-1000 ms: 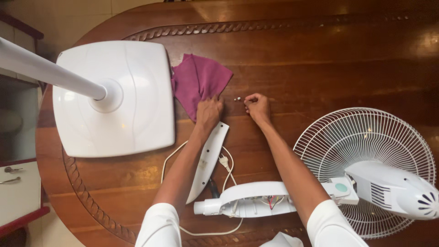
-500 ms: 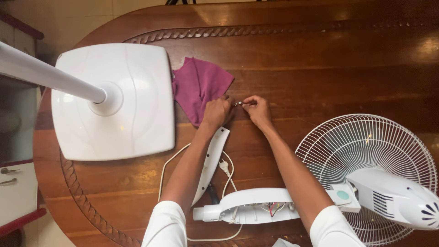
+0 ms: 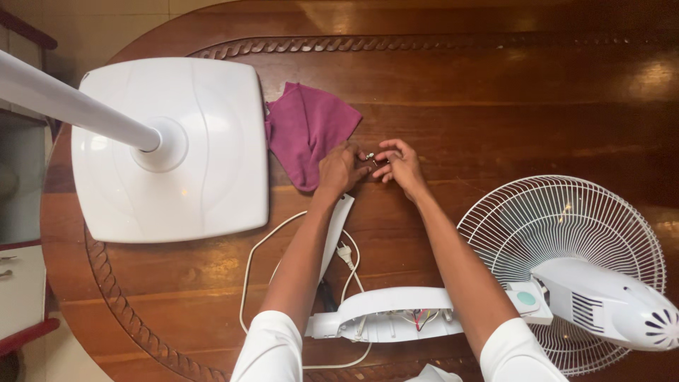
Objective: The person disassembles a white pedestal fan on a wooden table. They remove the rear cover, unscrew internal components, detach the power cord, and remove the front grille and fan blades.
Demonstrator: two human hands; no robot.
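My left hand (image 3: 338, 168) and my right hand (image 3: 401, 164) meet fingertip to fingertip over the dark wooden table (image 3: 509, 92). Tiny metal screws (image 3: 370, 158) glint between the fingertips. My left thumb and forefinger pinch one of them. The fingers of my right hand are spread, their tips at the screws; whether they grip one is unclear. The left hand's heel rests on the edge of a purple cloth (image 3: 308, 124). A long white cover panel (image 3: 339, 216) lies under my left wrist.
A white square fan base (image 3: 205, 177) with its pole (image 3: 64, 102) fills the left. The fan head's grille (image 3: 559, 226) and motor housing (image 3: 615, 308) lie at the right. An opened control housing with wires (image 3: 389, 315) and a white cord with plug (image 3: 345, 252) sit near me.
My left hand has moved right off the cloth to the screws. My right hand's fingers have spread apart and now meet the left hand's fingertips.
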